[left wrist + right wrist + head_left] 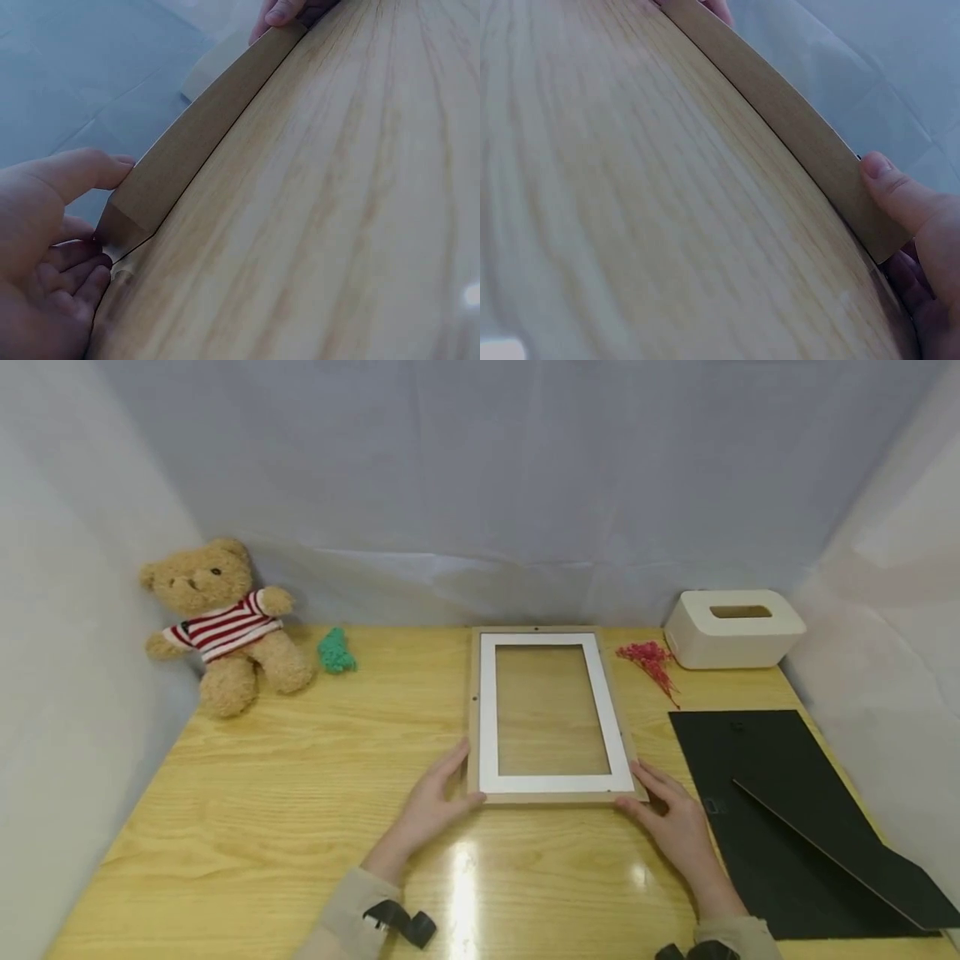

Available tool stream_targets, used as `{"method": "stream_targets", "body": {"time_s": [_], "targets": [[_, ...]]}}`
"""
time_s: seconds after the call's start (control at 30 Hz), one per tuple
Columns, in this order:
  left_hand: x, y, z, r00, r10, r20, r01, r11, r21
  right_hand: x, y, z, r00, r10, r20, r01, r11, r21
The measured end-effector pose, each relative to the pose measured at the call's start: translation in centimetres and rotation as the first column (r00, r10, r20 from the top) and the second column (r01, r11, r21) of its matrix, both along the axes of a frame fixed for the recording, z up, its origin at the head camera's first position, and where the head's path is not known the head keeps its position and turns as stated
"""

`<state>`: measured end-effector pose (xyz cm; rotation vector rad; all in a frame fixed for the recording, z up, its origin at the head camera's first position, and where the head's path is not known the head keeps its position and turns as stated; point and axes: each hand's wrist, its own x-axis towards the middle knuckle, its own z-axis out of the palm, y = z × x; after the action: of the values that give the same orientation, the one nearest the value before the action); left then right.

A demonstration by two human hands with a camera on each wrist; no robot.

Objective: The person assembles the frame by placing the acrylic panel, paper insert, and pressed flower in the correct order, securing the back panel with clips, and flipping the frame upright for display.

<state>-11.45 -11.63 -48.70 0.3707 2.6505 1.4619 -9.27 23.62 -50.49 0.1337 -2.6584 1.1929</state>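
A wooden picture frame point(555, 798) lies flat on the table with a white mat point(489, 718) set inside it; wood grain shows through the mat's opening. My left hand point(429, 802) holds the frame's near left corner, thumb on the near edge and fingers along the left side. At the near right corner my right hand point(675, 822) grips in the same way. In the left wrist view the left hand point(52, 217) has its thumb against the frame's side point(202, 135). The right wrist view shows the right thumb point(896, 191) pressed on the near side too.
A black backing board point(720, 760) with a raised stand leg point(847, 860) lies at the right. Behind it are a pink dried flower sprig point(651, 662) and a white tissue box point(727, 643). A teddy bear point(232, 631) and a green clump point(335, 652) occupy the back left.
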Motion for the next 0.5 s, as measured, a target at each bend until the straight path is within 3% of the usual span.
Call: {"method": "stream_targets", "body": {"time_s": [0.17, 0.3, 0.5], "targets": [[0.0, -0.1, 0.1, 1.000, 0.008, -0.007, -0.008, 1.000, -0.003, -0.1, -0.1, 0.3, 1.000, 0.012, 0.008, -0.012, 1.000, -0.012], [-0.1, -0.1, -0.1, 1.000, 0.005, -0.011, -0.005, 1.000, -0.005, -0.3, 0.2, 1.2, 0.996, 0.044, 0.081, -0.041, 0.999, -0.031], [-0.2, 0.0, -0.1, 1.000, -0.005, -0.012, 0.005, 1.000, 0.011, -2.3, 1.9, 3.3, 0.985, 0.086, 0.149, -0.085, 0.996, -0.011]]}}
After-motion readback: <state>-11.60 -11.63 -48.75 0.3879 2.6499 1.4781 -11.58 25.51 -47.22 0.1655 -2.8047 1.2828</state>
